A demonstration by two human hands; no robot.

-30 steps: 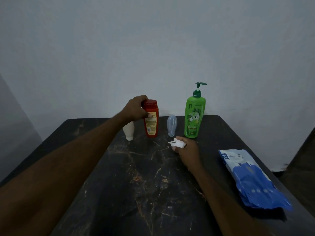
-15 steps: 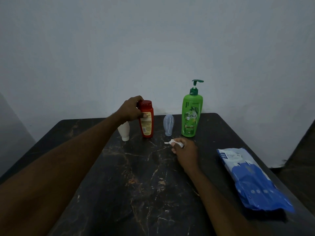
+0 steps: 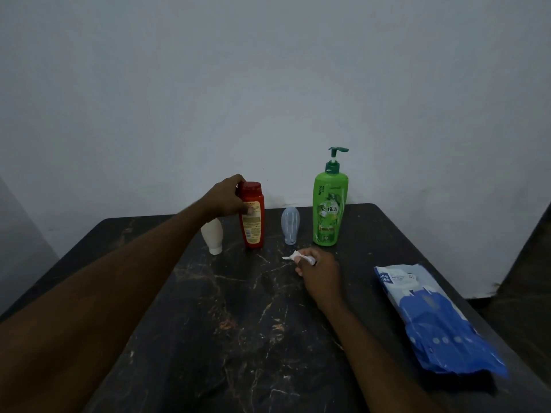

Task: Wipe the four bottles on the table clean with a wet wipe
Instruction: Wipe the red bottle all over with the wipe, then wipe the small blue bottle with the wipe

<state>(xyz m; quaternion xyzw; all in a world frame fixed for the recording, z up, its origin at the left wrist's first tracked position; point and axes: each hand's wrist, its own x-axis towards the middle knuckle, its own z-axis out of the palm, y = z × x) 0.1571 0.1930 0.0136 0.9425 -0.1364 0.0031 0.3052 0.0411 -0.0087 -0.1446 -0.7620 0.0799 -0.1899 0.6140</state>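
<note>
Red bottle (image 3: 252, 216) is gripped near the cap by the left hand (image 3: 226, 198), upright on the bench (image 3: 238, 323). Right of it, the wet wipe (image 3: 298, 256) is pinched in the right hand (image 3: 319, 272), touching no bottle yet. Which ones are already wiped can't be told, tbh.

1. wet wipe (image 3: 299, 256): a second ago, a broad white fold lying over the fingertips of the right hand (image 3: 320, 272). Half a second ago, narrower. Now a thin crumpled strip at the far edge of that hand, with a small pointed tip sticking out past the fingers on the hand's left.
2. right hand: more of the knuckles now show bare, as less wipe covers them; the fingers pinch the strip closer in.
3. view: the head camera has drifted, so the left hand (image 3: 228, 199) and the red bottle (image 3: 253, 222) it grips sit slightly further left in the picture, as does everything round them.
</note>
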